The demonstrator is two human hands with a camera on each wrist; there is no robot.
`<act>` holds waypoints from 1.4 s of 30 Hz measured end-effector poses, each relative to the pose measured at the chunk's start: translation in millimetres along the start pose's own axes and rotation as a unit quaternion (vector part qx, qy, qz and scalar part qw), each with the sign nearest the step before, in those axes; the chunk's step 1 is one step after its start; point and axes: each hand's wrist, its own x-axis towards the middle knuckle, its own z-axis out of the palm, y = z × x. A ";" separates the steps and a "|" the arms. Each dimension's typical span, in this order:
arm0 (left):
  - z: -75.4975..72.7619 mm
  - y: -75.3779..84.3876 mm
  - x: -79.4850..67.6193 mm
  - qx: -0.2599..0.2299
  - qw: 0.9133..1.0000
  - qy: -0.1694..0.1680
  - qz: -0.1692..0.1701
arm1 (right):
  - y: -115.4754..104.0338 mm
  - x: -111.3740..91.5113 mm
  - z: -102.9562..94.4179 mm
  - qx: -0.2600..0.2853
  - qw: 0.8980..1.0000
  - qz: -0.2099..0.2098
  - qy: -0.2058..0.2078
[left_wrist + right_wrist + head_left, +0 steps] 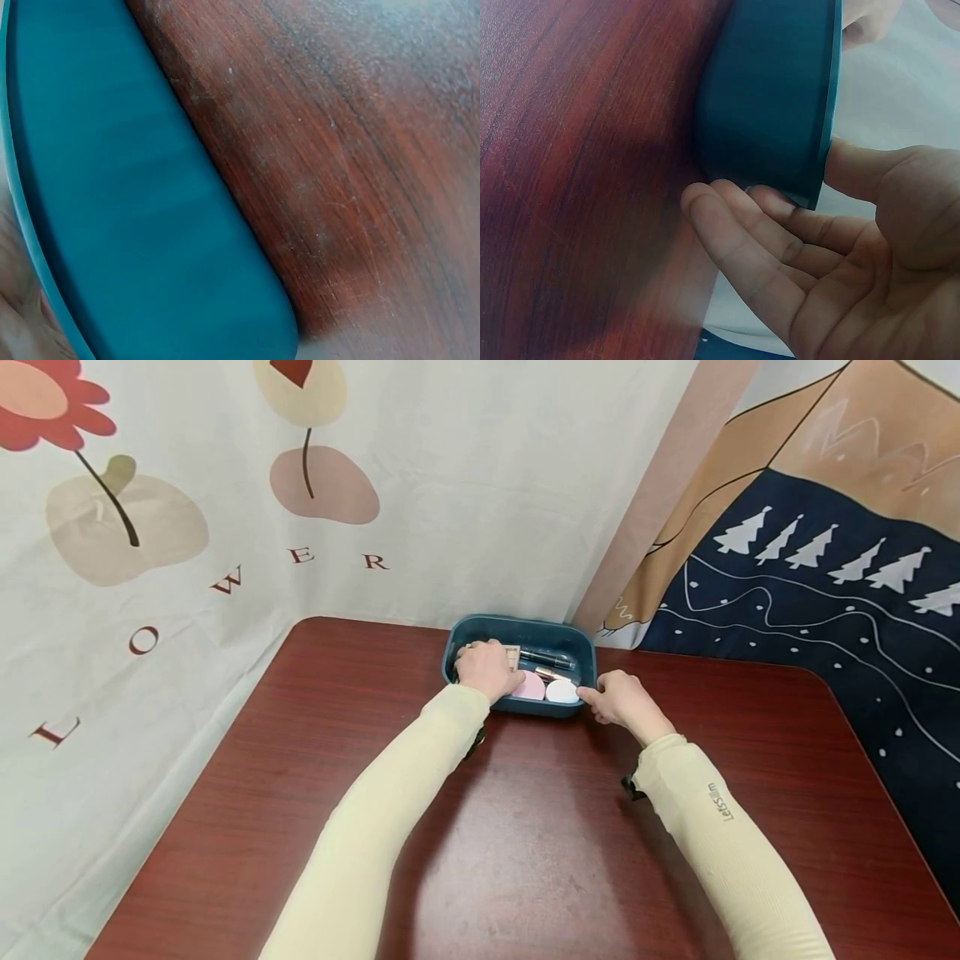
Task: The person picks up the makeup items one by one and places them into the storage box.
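Observation:
A dark teal plastic storage bin stands at the table's back edge. My left hand reaches over its front wall into the left part; its fingertips are hidden, so what they hold cannot be told. At the bin's front right corner, my right hand pinches the rim, thumb on top and fingers against the outer wall. Inside lie a pink round item, a white round item, a dark slim tube, a smaller pale-and-dark tube and a beige printed piece, partly behind the left hand.
The bin rests on a reddish-brown wooden table. Directly behind it hangs a white printed curtain, with a navy and tan patterned cloth at the right. Dark straps show at both wrists.

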 end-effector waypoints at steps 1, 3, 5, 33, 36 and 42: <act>-0.2 0.1 0.0 0.003 1.000 0.001 0.000 | -0.1 0.0 0.2 0.000 1.000 -0.001 0.000; -0.3 -0.2 -0.1 0.003 1.000 0.000 0.000 | -0.1 0.0 0.7 0.001 1.000 0.000 0.001; -0.2 -1.0 -0.3 -0.002 1.000 -0.002 0.003 | -0.2 -0.2 1.1 0.002 1.000 -0.002 0.001; -9.7 -29.9 -19.9 0.034 0.991 0.061 0.118 | 0.1 -3.2 3.2 -0.002 1.000 0.006 0.009; -10.2 -33.1 -24.1 0.038 0.988 0.074 0.133 | 0.5 -3.1 3.9 -0.006 1.000 0.005 0.013; -10.5 -43.1 -29.4 0.042 0.981 0.091 0.166 | 0.7 -3.1 4.8 -0.018 1.000 0.005 0.024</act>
